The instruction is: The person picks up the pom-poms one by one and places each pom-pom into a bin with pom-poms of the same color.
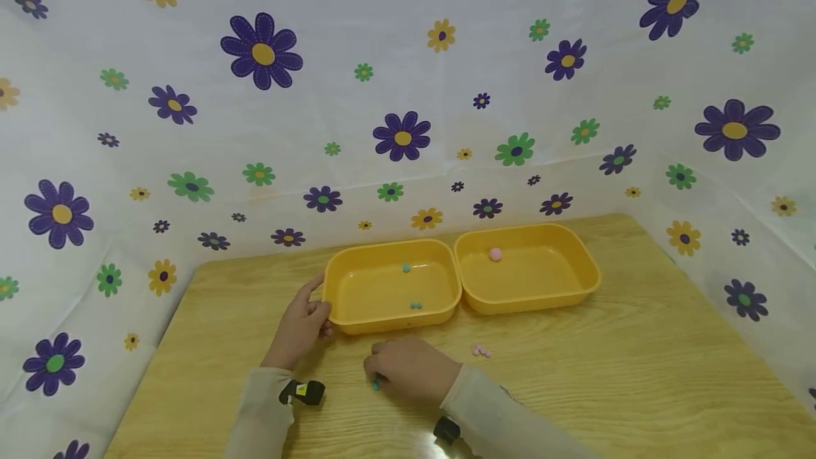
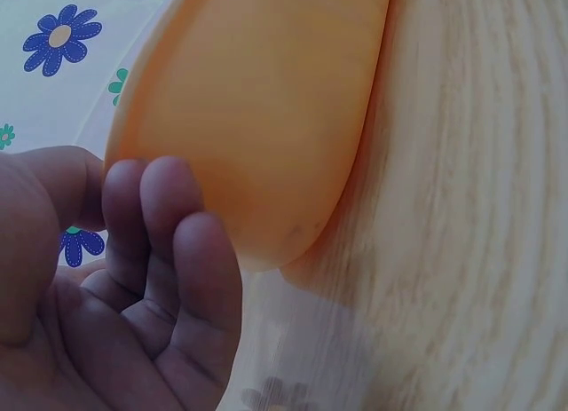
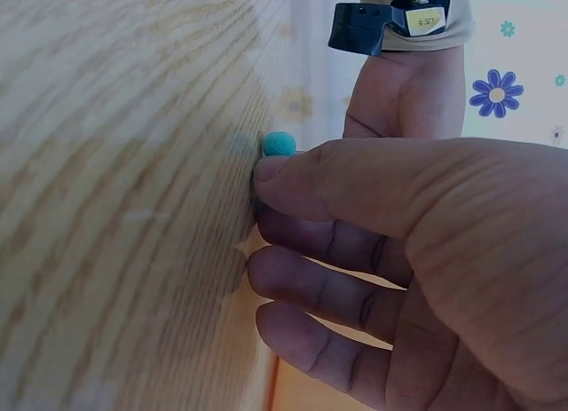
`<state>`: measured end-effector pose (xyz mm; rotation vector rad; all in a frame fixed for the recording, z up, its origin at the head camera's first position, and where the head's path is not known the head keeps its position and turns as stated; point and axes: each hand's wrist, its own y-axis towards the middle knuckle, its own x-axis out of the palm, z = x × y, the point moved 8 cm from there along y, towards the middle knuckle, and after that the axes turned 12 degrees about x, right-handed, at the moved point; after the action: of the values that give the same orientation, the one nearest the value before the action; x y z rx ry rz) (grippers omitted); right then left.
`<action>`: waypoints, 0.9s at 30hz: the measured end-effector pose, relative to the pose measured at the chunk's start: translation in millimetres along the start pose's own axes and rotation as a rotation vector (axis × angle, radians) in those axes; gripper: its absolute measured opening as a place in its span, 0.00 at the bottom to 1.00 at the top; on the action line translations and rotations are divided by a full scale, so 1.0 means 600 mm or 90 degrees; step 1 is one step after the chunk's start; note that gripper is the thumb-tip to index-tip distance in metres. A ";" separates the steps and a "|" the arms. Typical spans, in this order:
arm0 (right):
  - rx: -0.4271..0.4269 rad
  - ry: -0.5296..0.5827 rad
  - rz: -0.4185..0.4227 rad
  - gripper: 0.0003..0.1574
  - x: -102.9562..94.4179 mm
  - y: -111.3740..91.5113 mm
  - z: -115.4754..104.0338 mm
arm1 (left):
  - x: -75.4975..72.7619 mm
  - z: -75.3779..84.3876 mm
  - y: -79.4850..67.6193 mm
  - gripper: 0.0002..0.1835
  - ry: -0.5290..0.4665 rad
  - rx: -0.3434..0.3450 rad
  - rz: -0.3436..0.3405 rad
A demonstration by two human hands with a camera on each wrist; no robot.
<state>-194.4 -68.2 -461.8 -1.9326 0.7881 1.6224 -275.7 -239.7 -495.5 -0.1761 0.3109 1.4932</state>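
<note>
My left hand point(image 1: 298, 328) grips the left end of a yellow plastic tray point(image 1: 372, 326), fingers bent against its outer wall in the left wrist view. Inside that tray lie a teal ball point(image 1: 406, 268) and a pair of smaller teal balls point(image 1: 416, 305). In front of it, low over the table, my right hand point(image 1: 411, 368) has thumb and index finger pinched together at the wood. A teal fuzzy ball point(image 3: 280, 144) shows at those fingertips; the fingers partly hide what is between them. The other right-hand fingers are loosely bent.
A second yellow tray point(image 1: 529, 301) stands against the first on the right, with a pink ball point(image 1: 495, 254) inside. Several small pink balls point(image 1: 482, 351) lie on the wooden table point(image 1: 637, 374) in front. Flowered white cloth point(image 1: 344, 112) hangs behind and at both sides.
</note>
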 end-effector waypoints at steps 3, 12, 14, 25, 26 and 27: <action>-0.004 0.002 0.004 0.06 -0.003 -0.001 0.001 | 0.000 -0.002 0.001 0.32 -0.001 -0.002 -0.001; 0.011 0.067 0.017 0.05 -0.007 0.003 0.017 | 0.000 0.004 0.001 0.32 0.007 -0.003 0.001; 0.014 0.079 0.018 0.06 -0.009 0.003 0.020 | 0.000 0.005 0.001 0.31 0.011 -0.003 0.002; 0.020 0.103 0.020 0.08 -0.010 0.004 0.025 | 0.000 0.006 0.001 0.32 0.017 0.004 -0.003; 0.019 0.103 0.020 0.08 -0.010 0.004 0.024 | 0.000 0.006 0.001 0.32 0.016 0.004 -0.003; 0.018 0.101 0.019 0.08 -0.010 0.004 0.023 | 0.001 0.006 0.001 0.32 0.014 0.004 -0.003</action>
<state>-206.6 -59.5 -458.5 -2.0580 0.9021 1.4797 -275.7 -238.3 -492.3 -0.1889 0.3329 1.4859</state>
